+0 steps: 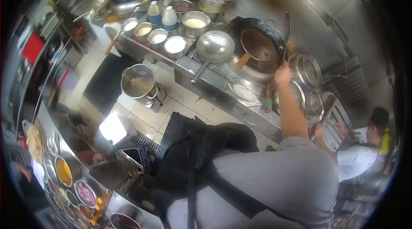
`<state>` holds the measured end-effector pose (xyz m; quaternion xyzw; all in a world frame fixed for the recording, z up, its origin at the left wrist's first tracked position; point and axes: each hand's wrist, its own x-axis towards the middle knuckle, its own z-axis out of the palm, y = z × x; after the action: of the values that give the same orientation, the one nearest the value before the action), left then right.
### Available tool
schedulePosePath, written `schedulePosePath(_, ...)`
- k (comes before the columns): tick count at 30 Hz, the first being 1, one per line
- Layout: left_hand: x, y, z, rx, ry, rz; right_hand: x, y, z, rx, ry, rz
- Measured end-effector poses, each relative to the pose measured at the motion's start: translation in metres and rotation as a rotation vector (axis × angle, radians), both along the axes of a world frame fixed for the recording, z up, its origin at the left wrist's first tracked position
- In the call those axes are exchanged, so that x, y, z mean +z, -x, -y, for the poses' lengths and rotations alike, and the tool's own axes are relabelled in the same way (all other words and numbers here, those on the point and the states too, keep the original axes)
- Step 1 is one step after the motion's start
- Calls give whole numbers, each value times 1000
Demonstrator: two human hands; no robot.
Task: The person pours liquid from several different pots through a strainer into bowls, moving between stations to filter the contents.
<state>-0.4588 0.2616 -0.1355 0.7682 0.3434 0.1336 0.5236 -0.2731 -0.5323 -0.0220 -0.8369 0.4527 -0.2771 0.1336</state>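
My right hand is closed around the lower end of a long metal utensil, which points up past the rim of a large dark wok. In this wok sits a brown pan with a wooden handle. A perforated metal strainer lies to the left on the stove counter. Just below my right hand is another handled tool, and to its right stand metal pots. My left hand is not in view.
Metal bowls and capped bottles crowd the counter's far left. A big pot stands above the tiled floor. Ingredient containers line the lower left. At the right, a co-worker in a white shirt has both hands near a ridged metal surface.
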Motion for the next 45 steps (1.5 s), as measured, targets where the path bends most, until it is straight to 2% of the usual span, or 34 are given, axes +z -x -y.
schedulePosePath(1, -2, -10, 9, -33, 0, -6, 16, 5, -4, -27, -89, 8)
schedulePosePath(2, -3, -20, 17, -69, -3, -20, 1, 18, 19, -61, -92, 7)
schedulePosePath(4, -3, -38, 33, -130, -9, -46, -43, 45, 65, -43, -2, 242)
schedulePosePath(5, -3, -47, 39, -150, -10, -54, -36, 68, 43, 21, 19, 320)
schedulePosePath(7, -6, -64, 52, -210, -24, -83, -86, 130, 59, -97, -94, 208)
schedulePosePath(9, -8, -80, 65, -269, -35, -116, -81, 181, 17, -196, -607, 401)
schedulePosePath(12, -9, -97, 78, -336, -61, -162, -96, 246, -14, -339, -725, 512)
schedulePosePath(14, -10, -106, 86, -371, -77, -181, -103, 285, -16, -372, -1022, 552)
schedulePosePath(15, -10, -109, 89, -388, -81, -193, -104, 300, -13, -393, -1021, 560)
schedulePosePath(17, -11, -118, 94, -408, -87, -201, -101, 314, -6, -447, -1461, 615)
schedulePosePath(18, -11, -120, 96, -413, -91, -207, -99, 311, 1, -450, -1459, 626)
schedulePosePath(20, -12, -122, 97, -413, -96, -214, -86, 297, 22, -414, -1525, 417)
schedulePosePath(21, -11, -124, 97, -414, -106, -219, -61, 280, 30, -392, -1458, 117)
schedulePosePath(22, -10, -124, 96, -407, -108, -221, -64, 269, 56, -391, -1463, 117)
schedulePosePath(23, -10, -122, 95, -405, -116, -229, -69, 261, 89, -114, -1209, -533)
schedulePosePath(24, -8, -121, 93, -394, -119, -233, -68, 251, 105, 178, -851, -1131)
schedulePosePath(25, -6, -120, 92, -383, -125, -237, -70, 242, 110, 193, -849, -1137)
schedulePosePath(27, -4, -114, 85, -352, -129, -247, -63, 208, 109, -75, -1151, -829)
schedulePosePath(28, -3, -111, 83, -337, -135, -250, -64, 194, 99, -56, -1139, -832)
schedulePosePath(30, -2, -106, 76, -306, -131, -254, -69, 184, 65, -105, -1003, -943)
schedulePosePath(31, -1, -104, 72, -299, -134, -256, -74, 183, 57, -99, -995, -941)
schedulePosePath(33, -1, -104, 69, -301, -146, -246, -94, 192, 43, -229, -821, -836)
schedulePosePath(34, 0, -106, 66, -321, -153, -243, -113, 206, 49, -251, -834, -832)
schedulePosePath(35, -3, -109, 66, -339, -162, -232, -132, 223, 64, -184, -717, -856)
schedulePosePath(36, -4, -112, 65, -362, -170, -220, -110, 216, 59, -115, -597, -876)
schedulePosePath(37, -8, -117, 59, -378, -178, -187, -80, 211, 54, -184, -725, -812)
schedulePosePath(38, -13, -124, 57, -406, -180, -157, -86, 221, 61, -201, -726, -795)
schedulePosePath(40, -31, -147, 53, -489, -209, -28, -102, 248, 75, -105, -492, -684)
schedulePosePath(41, -42, -164, 51, -543, -215, 51, -92, 254, 72, -132, -494, -666)
schedulePosePath(43, 4, -184, 114, -631, -297, 120, -45, 255, 54, -77, -447, -635)
schedulePosePath(44, 3, -197, 115, -664, -295, 131, -24, 260, 44, -109, -456, -622)
schedulePosePath(45, -1, -213, 113, -792, -361, 183, -4, 266, 32, -109, -469, -551)
